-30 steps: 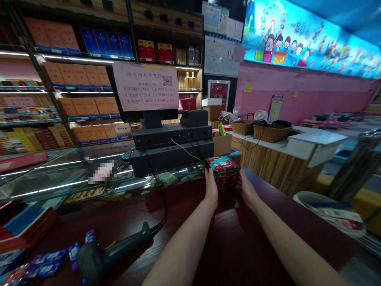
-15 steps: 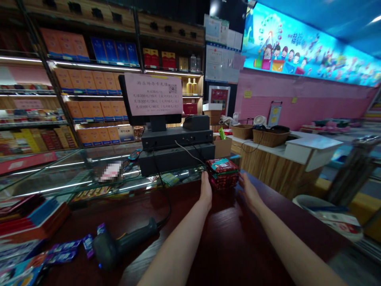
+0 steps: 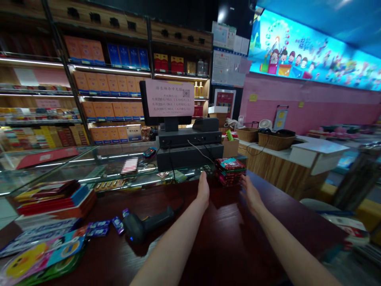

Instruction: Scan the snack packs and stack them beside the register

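Note:
A stack of dark red packets (image 3: 229, 172) with a teal and red one on top stands on the dark red counter, in front of the black register. My left hand (image 3: 203, 190) is in the air to the left of the stack, a gap between them, its fingers straight and its palm turned inward. Close to the stack's right side is my right hand (image 3: 250, 194), fingers extended; whether its fingertips touch the packets I cannot tell. Neither hand holds anything.
A black barcode scanner (image 3: 145, 225) lies left of my left forearm. Purple packets (image 3: 98, 228), a pile of red and blue boxes (image 3: 56, 198) and a cartoon-printed package (image 3: 38, 254) are at the left. Behind are the monitor (image 3: 169, 99) and baskets (image 3: 275, 141).
The view has turned left, so more of the left side shows. My left hand has come away from the stack, and a wider gap lies between them.

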### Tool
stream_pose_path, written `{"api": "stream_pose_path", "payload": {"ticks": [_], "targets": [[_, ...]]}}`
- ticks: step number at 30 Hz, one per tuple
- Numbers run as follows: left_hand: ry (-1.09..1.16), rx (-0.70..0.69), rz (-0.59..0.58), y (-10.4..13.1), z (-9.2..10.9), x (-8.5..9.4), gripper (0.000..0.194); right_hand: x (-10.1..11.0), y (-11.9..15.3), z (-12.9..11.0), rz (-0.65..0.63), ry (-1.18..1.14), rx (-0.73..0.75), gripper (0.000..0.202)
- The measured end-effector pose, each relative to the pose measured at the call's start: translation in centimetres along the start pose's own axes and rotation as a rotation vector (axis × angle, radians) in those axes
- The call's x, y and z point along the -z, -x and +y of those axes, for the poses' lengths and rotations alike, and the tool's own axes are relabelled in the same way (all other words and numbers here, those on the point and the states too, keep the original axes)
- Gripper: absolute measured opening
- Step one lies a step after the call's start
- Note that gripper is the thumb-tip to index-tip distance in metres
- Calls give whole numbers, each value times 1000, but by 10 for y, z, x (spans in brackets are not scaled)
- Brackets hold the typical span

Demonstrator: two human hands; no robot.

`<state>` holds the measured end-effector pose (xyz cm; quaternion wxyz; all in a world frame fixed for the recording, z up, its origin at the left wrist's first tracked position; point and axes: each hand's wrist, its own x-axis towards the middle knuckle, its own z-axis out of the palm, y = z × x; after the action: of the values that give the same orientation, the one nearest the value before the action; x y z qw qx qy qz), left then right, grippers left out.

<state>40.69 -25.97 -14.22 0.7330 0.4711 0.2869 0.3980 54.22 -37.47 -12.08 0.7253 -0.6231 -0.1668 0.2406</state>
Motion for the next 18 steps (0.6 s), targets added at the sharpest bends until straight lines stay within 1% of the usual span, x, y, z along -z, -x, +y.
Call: {"api": "stream_pose_path", "payload": {"ticks": [3, 8, 12, 18], "targets": [[-12, -4, 53, 9, 11, 18, 70, -16, 15, 2, -30, 1, -10, 50], [-14, -43, 83, 25, 31, 50, 67, -48, 38, 10, -132, 21, -29, 51], [-18, -81, 112, 40, 49, 79, 65, -81, 54, 20, -207, 29, -23, 53], [-33, -137, 180, 57, 73, 131, 58, -134, 79, 33, -327, 33, -27, 53]]}}
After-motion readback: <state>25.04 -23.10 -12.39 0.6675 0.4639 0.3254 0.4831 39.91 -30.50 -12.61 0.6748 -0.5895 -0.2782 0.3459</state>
